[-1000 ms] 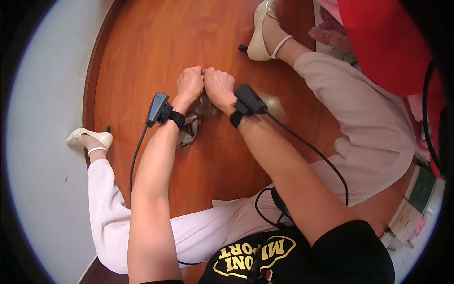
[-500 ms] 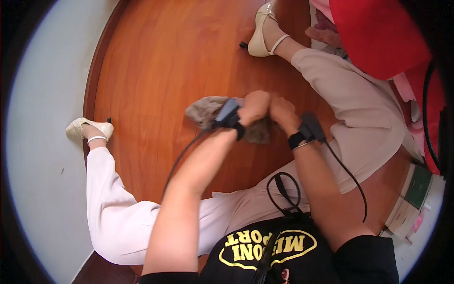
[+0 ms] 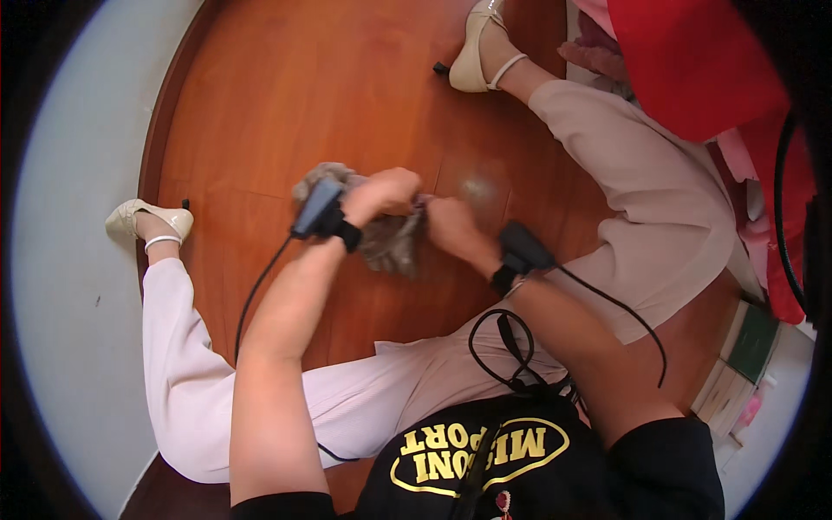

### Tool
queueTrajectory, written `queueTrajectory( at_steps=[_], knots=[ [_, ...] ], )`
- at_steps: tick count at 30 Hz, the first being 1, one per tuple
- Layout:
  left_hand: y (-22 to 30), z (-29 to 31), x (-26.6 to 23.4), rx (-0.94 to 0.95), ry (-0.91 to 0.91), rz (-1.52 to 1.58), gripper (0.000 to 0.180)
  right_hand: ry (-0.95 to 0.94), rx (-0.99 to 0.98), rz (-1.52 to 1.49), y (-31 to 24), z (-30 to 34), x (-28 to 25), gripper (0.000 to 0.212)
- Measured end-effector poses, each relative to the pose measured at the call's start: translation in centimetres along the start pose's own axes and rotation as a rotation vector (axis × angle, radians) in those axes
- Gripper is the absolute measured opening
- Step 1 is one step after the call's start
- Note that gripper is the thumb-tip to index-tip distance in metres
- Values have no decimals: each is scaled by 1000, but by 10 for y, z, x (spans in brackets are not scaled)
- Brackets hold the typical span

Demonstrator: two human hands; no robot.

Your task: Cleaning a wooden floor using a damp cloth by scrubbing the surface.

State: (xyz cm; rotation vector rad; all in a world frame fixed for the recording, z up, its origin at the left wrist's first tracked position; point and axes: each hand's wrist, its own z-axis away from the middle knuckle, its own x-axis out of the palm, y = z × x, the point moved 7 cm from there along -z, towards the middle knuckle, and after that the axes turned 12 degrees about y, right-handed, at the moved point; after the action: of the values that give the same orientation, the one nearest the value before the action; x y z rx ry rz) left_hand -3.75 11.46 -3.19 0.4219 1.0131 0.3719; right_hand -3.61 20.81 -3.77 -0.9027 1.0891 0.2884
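The left wrist unit (image 3: 319,208) sits over part of the cloth (image 3: 390,247) in this view, with its cable (image 3: 258,286) trailing from it. Should a loose fold pass under the unit or around the cable, it could snag and tug at the wrist.

The left hand (image 3: 381,195) is at the top of the cloth, fingers curled in and closed on bunched fabric. The cloth hangs below and to the left of this grip; whether its lower edge touches the floor cannot be told. The right hand (image 3: 453,227) is at the right edge of the cloth, just beside the left, fingers also curled into a fist around a gathered end. Fingertips are hidden and blurred. An uneven pull between the two fists could slip the gathered end out of either one; a shallow hold would be the likely cause. The cable loop (image 3: 472,342), below and right of the cloth, could catch a forearm if the arms drop.

Surface and room: a pale wall (image 3: 78,217) stands far left of the cloth, then a cream shoe and dark skirting (image 3: 160,113). Glossy reddish wood floor (image 3: 303,87) lies beneath the cloth. Beyond its upper right are a second cream shoe and red fabric (image 3: 693,69); a green-fronted box (image 3: 752,340) is well apart, lower right.
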Motion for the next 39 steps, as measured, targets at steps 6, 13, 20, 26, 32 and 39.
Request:
queueTrajectory(
  at_steps=[6,13,20,26,32,39],
  knots=[
    [-40,4,6,-166,-87,121,22,102,-122,-40,-39,3,12,14],
    [30,-73,14,58,445,53,19,117,170,273,68,-18,-48,20],
    [75,-76,3,5,581,179,16,-104,423,348,110,-17,-69,23],
    [39,12,33,2,-185,22,18,-327,72,-151,35,21,36,15],
    [35,19,39,29,-73,94,14,-305,171,-79,14,27,14,16],
    [67,-87,-4,-11,578,150,17,55,519,233,118,-35,-84,22]
  ],
)
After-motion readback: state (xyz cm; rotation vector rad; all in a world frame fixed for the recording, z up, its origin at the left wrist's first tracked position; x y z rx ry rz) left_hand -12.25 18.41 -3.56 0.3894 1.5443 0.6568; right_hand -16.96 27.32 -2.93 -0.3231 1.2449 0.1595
